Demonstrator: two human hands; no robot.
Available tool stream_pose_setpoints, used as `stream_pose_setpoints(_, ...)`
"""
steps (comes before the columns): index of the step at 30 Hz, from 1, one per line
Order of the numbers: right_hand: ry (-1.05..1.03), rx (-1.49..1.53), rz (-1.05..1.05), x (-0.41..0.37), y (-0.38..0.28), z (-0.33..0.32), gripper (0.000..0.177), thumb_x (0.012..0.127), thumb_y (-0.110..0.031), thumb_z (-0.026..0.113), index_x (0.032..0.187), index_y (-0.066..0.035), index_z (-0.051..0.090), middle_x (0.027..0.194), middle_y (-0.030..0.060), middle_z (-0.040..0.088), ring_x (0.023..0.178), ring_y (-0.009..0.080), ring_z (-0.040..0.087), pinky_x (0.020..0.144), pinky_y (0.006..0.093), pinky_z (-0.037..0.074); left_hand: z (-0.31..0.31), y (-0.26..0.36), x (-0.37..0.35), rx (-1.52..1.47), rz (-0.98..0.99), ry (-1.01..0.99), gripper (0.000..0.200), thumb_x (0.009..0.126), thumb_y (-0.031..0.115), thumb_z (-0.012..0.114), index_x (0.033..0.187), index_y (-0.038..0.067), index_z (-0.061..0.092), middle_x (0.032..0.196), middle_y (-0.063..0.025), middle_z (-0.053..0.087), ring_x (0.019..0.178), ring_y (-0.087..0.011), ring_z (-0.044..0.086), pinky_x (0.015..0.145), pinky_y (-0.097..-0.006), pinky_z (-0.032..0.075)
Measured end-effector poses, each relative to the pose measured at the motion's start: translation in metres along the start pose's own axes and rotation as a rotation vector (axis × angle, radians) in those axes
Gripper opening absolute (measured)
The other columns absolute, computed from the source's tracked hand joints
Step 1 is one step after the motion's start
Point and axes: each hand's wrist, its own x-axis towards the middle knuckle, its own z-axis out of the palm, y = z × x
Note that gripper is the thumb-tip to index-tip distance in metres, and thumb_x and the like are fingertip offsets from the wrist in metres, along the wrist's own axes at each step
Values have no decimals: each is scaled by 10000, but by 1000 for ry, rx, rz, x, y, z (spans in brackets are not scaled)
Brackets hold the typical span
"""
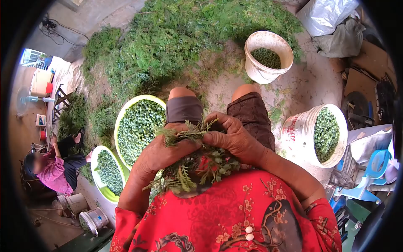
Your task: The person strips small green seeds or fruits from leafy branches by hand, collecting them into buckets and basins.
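A leafy green sprig [184, 176] with flat, scale-like foliage is held over my lap, close to my red patterned shirt. My left hand [168, 149] is closed around its stems, with leaf tips poking out above and below the fingers. Thumb and forefinger of my right hand [235, 138] pinch at the same foliage beside the left hand. Small green pieces, seed-like or cone-like, fill a yellow-rimmed tub [119, 117] just left of my knees. Whether any loose piece lies inside either hand is hidden.
A big heap of cut branches [168, 46] covers the floor ahead. White buckets holding green pieces stand ahead [262, 75] and to the right [300, 134]. Left is another tub [97, 168] near a seated person in pink [56, 174]. A blue plastic stool [373, 168] is at right.
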Motion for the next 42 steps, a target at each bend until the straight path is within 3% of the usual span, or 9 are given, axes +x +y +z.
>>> stream_pose_setpoints(5,-50,301,250,-5,-4,5,233,868,-168,601,1062,-94,495,911,-5,598,794,48,558,630,187,468,2,8,-3,-226,-43,-8,224,767,148,628,918,-16,616,823,-60,620,761,-121,559,679,-275,453)
stream_pose_setpoints(15,-38,551,247,-1,11,9,201,886,-171,566,1054,-90,494,928,15,602,764,72,596,578,204,492,5,17,-8,-327,-34,54,175,774,143,620,835,-21,609,749,-55,606,699,-113,548,637,-286,451)
stream_pose_setpoints(18,-45,-204,22,1,20,-7,235,945,-197,445,1069,-1,477,1118,93,543,1087,153,507,920,276,419,4,5,3,-7,95,22,161,800,129,592,779,-28,561,695,-92,568,638,-129,527,593,-312,433)
stream_pose_setpoints(21,65,-899,-294,-5,23,-4,280,956,-224,395,1061,19,487,1184,109,504,1169,156,430,1003,303,328,14,2,5,46,48,40,155,820,95,567,753,-36,516,664,-123,525,590,-168,502,569,-329,415)
stream_pose_setpoints(23,202,-491,-89,-8,24,0,276,946,-257,423,1032,-17,528,1107,81,559,1047,143,527,920,301,418,17,-1,6,132,225,4,148,827,101,562,776,-35,538,668,-120,530,581,-202,493,574,-330,420)
stream_pose_setpoints(25,26,732,352,-6,37,-15,246,940,-268,439,1001,-58,552,980,34,603,875,118,591,778,270,493,19,-5,5,120,313,-29,146,833,115,556,803,-28,559,687,-119,545,604,-213,513,590,-337,426)
stream_pose_setpoints(28,140,731,529,-7,5,1,195,940,-246,454,980,-85,556,868,-8,608,746,67,592,652,228,508,14,9,-1,17,-21,-89,147,828,123,563,829,-23,576,707,-123,555,634,-222,533,615,-341,435)
stream_pose_setpoints(34,5,562,187,-10,26,-12,226,927,-220,486,1076,-51,497,974,44,605,851,101,602,732,266,531,13,-1,5,42,-28,-5,180,827,144,539,857,-29,579,748,-112,583,696,-187,560,652,-334,449)
stream_pose_setpoints(42,34,412,213,-13,6,-5,310,874,-213,594,1113,-57,473,964,26,585,851,77,565,759,229,484,17,10,9,-165,-280,13,265,790,190,572,957,-13,603,829,-44,618,756,-110,558,671,-269,455)
